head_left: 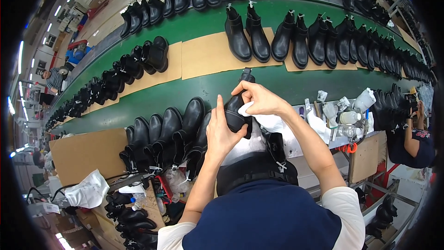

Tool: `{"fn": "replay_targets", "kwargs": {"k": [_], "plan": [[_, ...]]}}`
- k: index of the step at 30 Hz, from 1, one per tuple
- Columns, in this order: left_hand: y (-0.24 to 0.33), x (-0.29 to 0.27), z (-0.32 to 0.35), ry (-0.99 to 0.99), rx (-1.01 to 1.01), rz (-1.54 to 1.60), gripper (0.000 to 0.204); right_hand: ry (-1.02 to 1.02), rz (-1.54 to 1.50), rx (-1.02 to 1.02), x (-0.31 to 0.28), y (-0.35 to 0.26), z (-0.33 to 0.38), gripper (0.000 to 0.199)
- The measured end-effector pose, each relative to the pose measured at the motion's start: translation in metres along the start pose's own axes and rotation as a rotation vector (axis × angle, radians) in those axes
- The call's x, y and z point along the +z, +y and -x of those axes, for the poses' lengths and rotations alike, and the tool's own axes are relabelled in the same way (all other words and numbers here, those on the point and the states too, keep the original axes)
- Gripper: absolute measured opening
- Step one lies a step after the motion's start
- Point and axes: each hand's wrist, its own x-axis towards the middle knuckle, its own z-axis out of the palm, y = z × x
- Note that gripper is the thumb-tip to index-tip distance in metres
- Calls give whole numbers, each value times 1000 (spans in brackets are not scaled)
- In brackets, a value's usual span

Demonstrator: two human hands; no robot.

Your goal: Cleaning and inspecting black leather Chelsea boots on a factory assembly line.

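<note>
A black ankle boot [234, 119] is in front of me, its pull tab pointing away. My left hand [220, 132] grips its near end, thumb on one side and fingers along the other. A white cloth [271, 123] is pinched in my right hand [262, 99], which presses it against the boot's right side. The cloth's loose end hangs below that hand. Another black boot [276, 146] lies close to my body on the right. Left of my left hand, several black boots [172, 121] lean together at the bench edge. My fingers partly hide the held boot.
Rows of black boots [238, 37] stand on cardboard sheets [206, 58] along the green belt [199, 18]. Clear bottles [350, 117] and white cloths crowd the bench at right. A cardboard panel [88, 153] stands at left. A co-worker [411, 141] is at far right.
</note>
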Motion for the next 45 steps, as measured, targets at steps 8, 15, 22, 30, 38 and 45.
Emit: {"fn": "replay_targets", "kwargs": {"k": [8,15,22,30,38,45], "plan": [[-2,-2,0,9,9,-12,104,-32,79,3,-2,-4,-1,46],[1,-4,-1,-25,-61,17,103,15,-9,26,2,3,-4,45],[1,-10,0,-47,-87,42,102,-48,17,-11,1,-1,3,47],[4,-7,0,-21,-89,31,101,14,-60,-25,4,9,0,49],[-3,-8,0,-11,-74,59,100,-46,5,-61,5,11,3,46],[-3,-8,0,3,-81,56,99,3,-28,-73,10,12,3,51]]}}
